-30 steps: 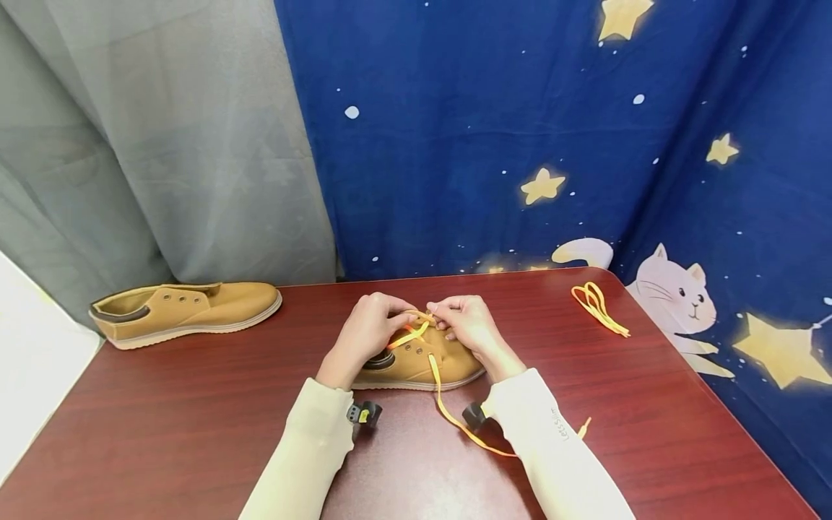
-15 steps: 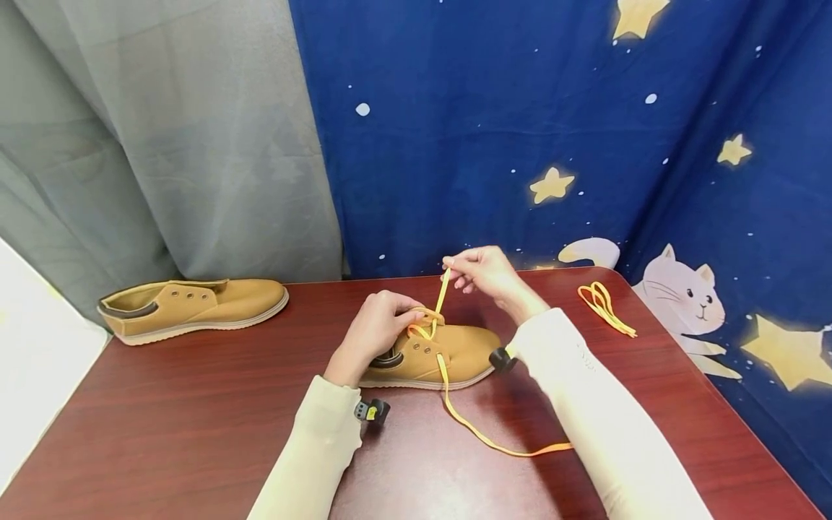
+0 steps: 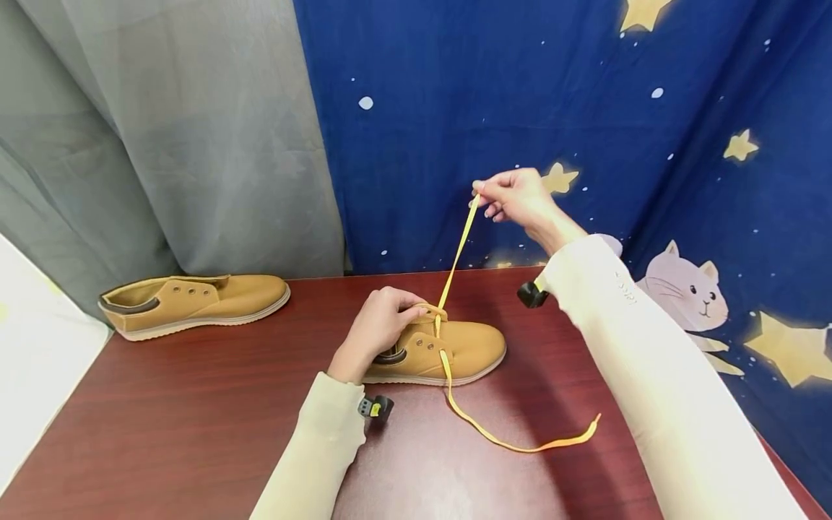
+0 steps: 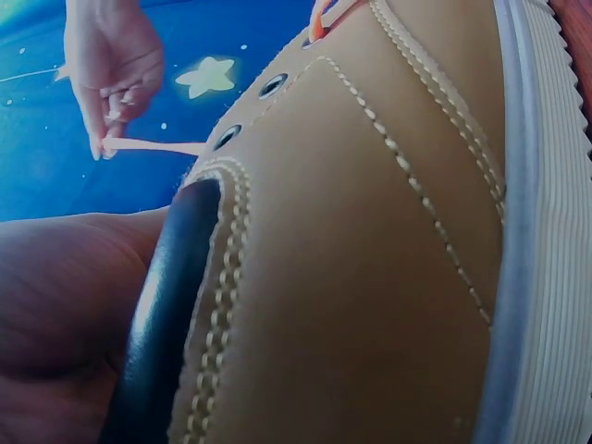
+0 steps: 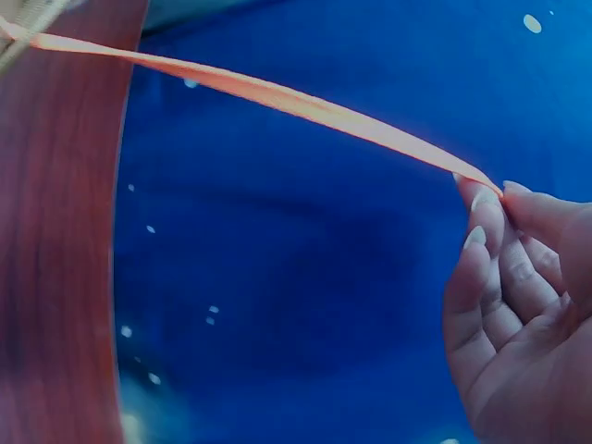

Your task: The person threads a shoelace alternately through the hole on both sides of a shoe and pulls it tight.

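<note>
Pinching taut, flat, ribbon-like lace (image 5: 310, 106)

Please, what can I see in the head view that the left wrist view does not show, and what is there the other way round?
Only head: the other shoe, the loose lace end and the left sleeve.
Only left wrist: clear stitching and sole ridges, too small to make out from the head.
Both: the held shoe, left hand, right hand pinching the lace, and blue curtain.
</note>
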Available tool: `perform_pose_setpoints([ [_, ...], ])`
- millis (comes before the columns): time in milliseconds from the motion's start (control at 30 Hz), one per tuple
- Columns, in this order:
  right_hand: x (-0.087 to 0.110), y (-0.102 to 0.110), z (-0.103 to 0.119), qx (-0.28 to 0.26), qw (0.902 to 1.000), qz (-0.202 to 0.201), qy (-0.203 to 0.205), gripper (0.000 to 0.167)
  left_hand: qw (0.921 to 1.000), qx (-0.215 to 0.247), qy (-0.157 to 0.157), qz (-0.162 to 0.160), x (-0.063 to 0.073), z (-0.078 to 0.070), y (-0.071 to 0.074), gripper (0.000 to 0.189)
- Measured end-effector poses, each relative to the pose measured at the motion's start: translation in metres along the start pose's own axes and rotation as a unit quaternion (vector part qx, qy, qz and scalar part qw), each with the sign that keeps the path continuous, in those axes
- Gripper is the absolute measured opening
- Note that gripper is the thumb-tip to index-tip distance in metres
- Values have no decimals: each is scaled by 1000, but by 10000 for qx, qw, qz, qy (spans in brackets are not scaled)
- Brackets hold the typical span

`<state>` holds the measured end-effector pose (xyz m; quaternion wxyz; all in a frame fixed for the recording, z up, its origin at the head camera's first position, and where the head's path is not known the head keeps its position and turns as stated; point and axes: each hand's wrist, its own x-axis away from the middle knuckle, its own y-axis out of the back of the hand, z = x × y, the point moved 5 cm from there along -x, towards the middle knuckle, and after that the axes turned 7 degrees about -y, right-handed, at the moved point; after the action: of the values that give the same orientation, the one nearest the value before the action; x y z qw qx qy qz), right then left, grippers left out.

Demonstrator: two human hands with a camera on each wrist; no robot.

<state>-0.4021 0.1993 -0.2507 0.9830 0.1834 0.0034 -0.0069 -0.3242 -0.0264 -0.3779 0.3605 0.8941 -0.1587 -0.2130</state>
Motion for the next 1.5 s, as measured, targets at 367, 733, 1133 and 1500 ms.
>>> perform_pose_setpoints([
  [367, -2, 9, 41, 156, 9997, -173, 95, 25, 9999, -94, 106, -5, -3, -2, 4, 12],
  [733, 3, 30, 69, -76, 9985, -531, 82, 18, 9998, -173, 20, 15, -3, -5, 1, 11],
  [1133, 14, 21, 67, -476, 9975, 152, 497, 20, 9999, -127, 37, 23, -5, -4, -3, 11],
  [1500, 52, 6, 55, -864, 9945, 478, 335, 30, 9999, -61, 76, 122, -2, -9, 10, 19],
])
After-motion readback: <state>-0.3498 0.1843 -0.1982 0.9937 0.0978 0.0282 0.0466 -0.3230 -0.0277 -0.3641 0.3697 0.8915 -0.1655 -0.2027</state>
